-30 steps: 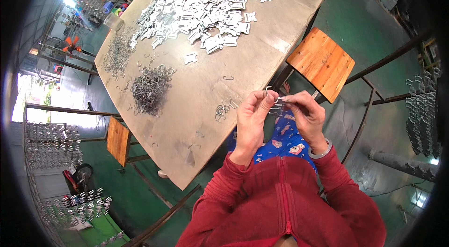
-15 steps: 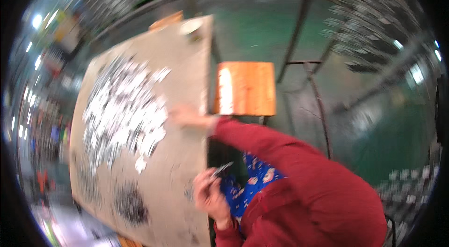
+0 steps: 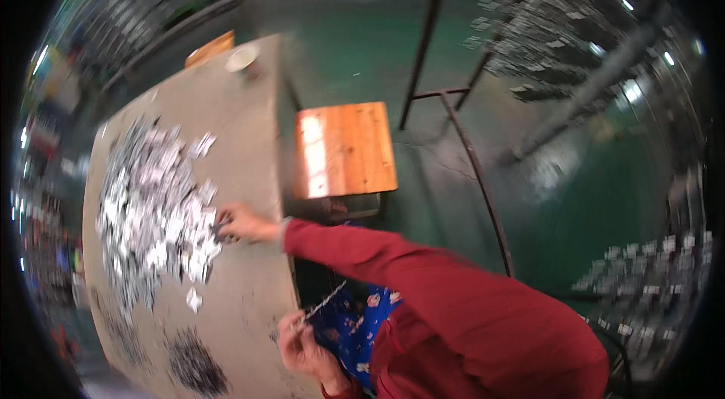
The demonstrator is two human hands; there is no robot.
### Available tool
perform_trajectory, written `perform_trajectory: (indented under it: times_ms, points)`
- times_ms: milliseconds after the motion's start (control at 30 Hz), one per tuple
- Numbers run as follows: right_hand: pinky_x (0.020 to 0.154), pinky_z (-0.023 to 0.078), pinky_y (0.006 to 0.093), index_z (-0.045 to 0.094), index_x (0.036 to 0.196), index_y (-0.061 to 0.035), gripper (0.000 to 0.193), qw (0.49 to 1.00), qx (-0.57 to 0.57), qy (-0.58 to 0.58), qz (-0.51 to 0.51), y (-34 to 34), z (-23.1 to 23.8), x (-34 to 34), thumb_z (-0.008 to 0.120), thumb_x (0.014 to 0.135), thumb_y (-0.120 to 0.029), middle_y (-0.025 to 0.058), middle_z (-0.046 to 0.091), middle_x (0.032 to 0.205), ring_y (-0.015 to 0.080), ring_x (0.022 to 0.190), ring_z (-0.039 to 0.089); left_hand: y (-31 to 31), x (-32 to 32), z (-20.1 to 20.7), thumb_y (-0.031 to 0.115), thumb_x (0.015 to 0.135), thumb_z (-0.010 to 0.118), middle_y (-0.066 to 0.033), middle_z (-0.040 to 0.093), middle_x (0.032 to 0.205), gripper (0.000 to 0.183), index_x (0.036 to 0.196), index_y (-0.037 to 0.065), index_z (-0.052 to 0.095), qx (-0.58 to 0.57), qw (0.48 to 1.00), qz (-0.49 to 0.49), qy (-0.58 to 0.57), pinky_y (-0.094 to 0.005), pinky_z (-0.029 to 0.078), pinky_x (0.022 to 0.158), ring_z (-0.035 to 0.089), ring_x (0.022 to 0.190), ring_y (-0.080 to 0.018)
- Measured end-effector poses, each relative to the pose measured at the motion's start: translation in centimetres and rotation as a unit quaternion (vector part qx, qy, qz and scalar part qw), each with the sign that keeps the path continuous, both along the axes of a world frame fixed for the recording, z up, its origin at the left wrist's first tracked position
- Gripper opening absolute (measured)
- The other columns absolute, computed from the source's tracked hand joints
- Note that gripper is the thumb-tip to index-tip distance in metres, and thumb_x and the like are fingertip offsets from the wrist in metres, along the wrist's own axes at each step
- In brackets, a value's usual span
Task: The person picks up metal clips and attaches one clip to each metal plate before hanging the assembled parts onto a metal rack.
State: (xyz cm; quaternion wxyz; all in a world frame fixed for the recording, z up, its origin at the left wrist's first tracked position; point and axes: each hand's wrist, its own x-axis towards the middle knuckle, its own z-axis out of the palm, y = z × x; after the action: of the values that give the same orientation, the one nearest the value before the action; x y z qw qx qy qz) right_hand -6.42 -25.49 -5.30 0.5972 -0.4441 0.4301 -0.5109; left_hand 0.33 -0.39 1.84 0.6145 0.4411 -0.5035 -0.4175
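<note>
green floor (image 3: 340,29) is the biggest thing in view, running out past the bench (image 3: 242,135), which fills the left side with its beige top. dark metal frame (image 3: 472,150) stands on the floor to the right, with rows of hanging metal parts (image 3: 544,18) at upper right, blurred. red sleeve (image 3: 423,278) of the right arm cuts across the lower middle and reaches over the bench edge.

silvery pile (image 3: 151,210) of flat metal pieces is spread over the middle of the bench. wooden stool (image 3: 351,150) sits just beside the bench's right edge, bright reflection on its seat. blue patterned trousers (image 3: 359,316) show below the sleeve.

dark heap (image 3: 195,365) of small bits is on the bench nearer the lower edge, apart from the pile; too blurred to make out single bits.

left hand (image 3: 306,350) is at the bench edge, lower middle. left grip is closed on a thin metal strip (image 3: 325,302), which sticks out up and right, over the trousers. right hand (image 3: 240,223) is at the right edge of the pile, fingers bent down toward the pieces. right grip: can't tell if it's closed on one, fingertips too blurred.

white-rimmed cup (image 3: 243,63) stands near the bench's far corner, well apart from both hands. smallest: a loose piece (image 3: 194,299) lies alone just below the pile.
</note>
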Motion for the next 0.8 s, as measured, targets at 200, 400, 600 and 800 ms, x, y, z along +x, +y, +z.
perform_trajectory:
  times_ms: [200,400,600,800]
  points:
    - [0.052,0.046,0.0211,0.062,0.101,0.0033,0.028,0.995,0.019,0.004,0.100,12.0,5.4,-5.9,0.072,0.077,-0.009,0.0083,0.065,0.082,0.0101,0.062,0.058,-0.1,0.7,-0.7,-0.006,0.084,0.059,-0.0131,0.066,0.100,0.013,0.095,0.001,0.061,0.069,0.997,-0.026,0.017,-0.0307,0.049,0.086,0.062,0.095,-0.0197]
    - [0.045,0.040,0.0171,0.061,0.096,0.0011,0.023,0.994,0.072,-0.008,0.086,15.9,9.5,-7.6,0.072,0.077,-0.001,0.0052,0.064,0.074,0.0048,0.053,0.053,-0.7,-0.4,-1.3,-0.002,0.086,0.062,-0.0097,0.065,0.099,0.010,0.096,-0.001,0.060,0.092,0.992,-0.062,0.060,-0.0251,0.048,0.083,0.059,0.095,-0.0129]
    - [0.047,0.040,0.0177,0.063,0.093,0.0005,0.021,0.995,0.030,-0.010,0.090,16.5,10.2,-7.5,0.073,0.075,0.000,0.0034,0.063,0.071,0.0046,0.054,0.053,-0.6,-0.2,-1.5,0.001,0.087,0.063,-0.0082,0.065,0.097,0.009,0.095,0.000,0.061,0.107,0.992,-0.057,0.043,-0.0239,0.049,0.080,0.060,0.090,-0.0113]
    - [0.058,0.046,0.0209,0.068,0.088,-0.0006,0.014,0.974,-0.126,0.177,0.061,18.6,12.4,-6.7,0.072,0.074,-0.003,0.0016,0.065,0.075,0.0066,0.066,0.058,-0.1,0.6,-1.3,0.003,0.082,0.066,-0.0073,0.066,0.089,0.011,0.092,0.000,0.063,0.103,0.994,-0.026,-0.036,-0.0271,0.049,0.077,0.062,0.086,-0.0137]
